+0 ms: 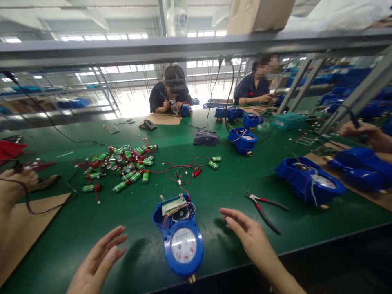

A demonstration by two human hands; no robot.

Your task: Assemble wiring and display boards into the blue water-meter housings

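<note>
A blue water meter [183, 247] lies on the green table in front of me, its dial facing up. The box part at its far end is uncovered and shows a circuit board [174, 206] and thin wires. A red lead runs from it toward a small red-lit display [196, 172]. To the left of the meter, my left hand [99, 261] hovers with fingers apart, holding nothing. My right hand [245, 230] is on the other side, fingers stretched out, touching neither the meter nor the red-handled pliers [265, 208] beyond it.
A heap of green batteries [122, 165] with red leads lies left of centre; two batteries [213, 162] lie apart. Another open meter [309, 179] stands at right. Co-workers' hands show at the left edge [18, 185] and right edge [361, 130]. Two people sit opposite, beneath an overhead shelf [196, 51].
</note>
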